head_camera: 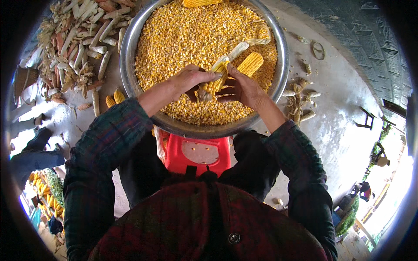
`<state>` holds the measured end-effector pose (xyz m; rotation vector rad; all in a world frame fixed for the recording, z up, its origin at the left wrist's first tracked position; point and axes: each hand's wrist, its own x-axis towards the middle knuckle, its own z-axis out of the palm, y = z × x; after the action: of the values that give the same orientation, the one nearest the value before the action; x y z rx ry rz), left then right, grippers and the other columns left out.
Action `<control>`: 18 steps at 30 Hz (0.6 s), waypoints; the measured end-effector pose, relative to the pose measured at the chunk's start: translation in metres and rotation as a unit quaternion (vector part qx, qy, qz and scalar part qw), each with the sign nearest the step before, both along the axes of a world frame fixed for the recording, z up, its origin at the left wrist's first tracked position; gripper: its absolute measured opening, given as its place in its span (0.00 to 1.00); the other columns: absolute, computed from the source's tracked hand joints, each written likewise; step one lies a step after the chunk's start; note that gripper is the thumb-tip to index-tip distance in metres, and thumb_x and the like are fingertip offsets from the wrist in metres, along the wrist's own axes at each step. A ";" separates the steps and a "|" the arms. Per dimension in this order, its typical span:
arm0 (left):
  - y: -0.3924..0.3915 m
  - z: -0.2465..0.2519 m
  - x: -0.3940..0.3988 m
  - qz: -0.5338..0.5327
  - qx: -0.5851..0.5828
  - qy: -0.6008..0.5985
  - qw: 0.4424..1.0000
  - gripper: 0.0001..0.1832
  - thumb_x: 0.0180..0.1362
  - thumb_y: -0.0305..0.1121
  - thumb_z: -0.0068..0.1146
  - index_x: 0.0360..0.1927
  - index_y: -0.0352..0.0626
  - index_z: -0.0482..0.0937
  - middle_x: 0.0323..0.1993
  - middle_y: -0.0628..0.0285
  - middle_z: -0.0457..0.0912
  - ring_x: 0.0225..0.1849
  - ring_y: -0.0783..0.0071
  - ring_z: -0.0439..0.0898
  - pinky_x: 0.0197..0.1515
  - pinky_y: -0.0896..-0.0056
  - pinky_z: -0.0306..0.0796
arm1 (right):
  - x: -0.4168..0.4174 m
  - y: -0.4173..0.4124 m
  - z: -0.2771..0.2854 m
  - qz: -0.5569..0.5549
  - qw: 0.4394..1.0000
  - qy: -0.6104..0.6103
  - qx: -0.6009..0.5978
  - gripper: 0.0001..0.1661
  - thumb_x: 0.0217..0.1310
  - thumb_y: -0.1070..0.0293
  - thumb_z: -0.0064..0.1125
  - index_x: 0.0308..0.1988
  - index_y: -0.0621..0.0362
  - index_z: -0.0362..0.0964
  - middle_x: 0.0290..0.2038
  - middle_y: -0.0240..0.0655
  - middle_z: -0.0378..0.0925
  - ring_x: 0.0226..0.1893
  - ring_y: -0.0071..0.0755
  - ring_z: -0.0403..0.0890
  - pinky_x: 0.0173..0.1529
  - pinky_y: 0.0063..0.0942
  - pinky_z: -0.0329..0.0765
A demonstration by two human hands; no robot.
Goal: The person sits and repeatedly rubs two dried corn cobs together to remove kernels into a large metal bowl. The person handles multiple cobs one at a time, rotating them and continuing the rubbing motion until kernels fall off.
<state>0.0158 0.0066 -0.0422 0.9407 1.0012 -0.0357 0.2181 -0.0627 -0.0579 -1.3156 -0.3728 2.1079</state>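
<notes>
A large round metal basin full of loose yellow corn kernels sits before me. Over it, my left hand grips a corn ear with yellow kernels, its thumb lying on top. From the other side my right hand holds the same ear, thumb and forefinger at its upper end. A pale bare cob with a dry husk strip reaches up from beside the ear. Another yellow ear lies on the kernels beyond my right hand, and one more rests at the basin's far edge.
Bare cobs and husks are heaped at the left, near two yellow ears. A red plastic stool stands between my knees. Husks and cobs lie right of the basin. At far left are another person's legs.
</notes>
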 end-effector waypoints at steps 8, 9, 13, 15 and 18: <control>0.014 -0.034 -0.008 0.027 0.018 -0.080 0.996 0.27 0.61 0.51 0.55 0.51 0.36 0.76 0.39 0.68 0.80 0.37 0.82 0.77 0.37 0.77 0.72 | -0.040 0.038 -0.066 -0.212 0.954 0.212 0.001 0.29 0.63 0.45 0.49 0.53 0.56 0.65 0.46 0.44 0.75 0.46 0.43 0.77 0.54 0.42 0.73; 0.014 -0.041 -0.007 0.035 0.059 -0.060 0.996 0.27 0.62 0.52 0.53 0.49 0.35 0.76 0.36 0.66 0.80 0.35 0.80 0.77 0.35 0.74 0.72 | -0.046 0.042 -0.073 -0.227 0.952 0.203 0.012 0.29 0.63 0.45 0.49 0.52 0.57 0.65 0.46 0.44 0.76 0.46 0.43 0.77 0.55 0.42 0.73; 0.008 -0.071 0.001 0.018 0.719 -0.111 0.686 0.16 0.68 0.38 0.45 0.41 0.32 0.75 0.27 0.68 0.73 0.31 0.77 0.72 0.35 0.74 0.67 | -0.058 0.051 -0.079 -0.277 0.946 0.165 0.015 0.27 0.61 0.46 0.51 0.47 0.59 0.66 0.41 0.45 0.78 0.42 0.44 0.80 0.50 0.42 0.76; -0.002 -0.080 0.006 0.150 0.217 -0.098 0.960 0.12 0.69 0.33 0.41 0.42 0.33 0.73 0.26 0.69 0.71 0.36 0.80 0.70 0.45 0.77 0.64 | -0.061 0.054 -0.072 -0.266 0.951 0.155 0.022 0.27 0.62 0.46 0.51 0.47 0.59 0.66 0.41 0.45 0.78 0.40 0.46 0.80 0.48 0.43 0.78; -0.004 -0.087 0.011 0.200 0.333 -0.121 0.913 0.16 0.69 0.39 0.42 0.37 0.34 0.74 0.32 0.67 0.72 0.38 0.80 0.69 0.47 0.77 0.63 | -0.065 0.056 -0.063 -0.300 0.947 0.110 -0.004 0.29 0.63 0.45 0.49 0.49 0.59 0.64 0.40 0.47 0.78 0.41 0.48 0.81 0.47 0.44 0.79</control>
<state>0.0269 0.0024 -0.1290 1.2949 0.9678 0.7960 0.1531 -0.0070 -0.1205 -1.0141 0.1247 1.7023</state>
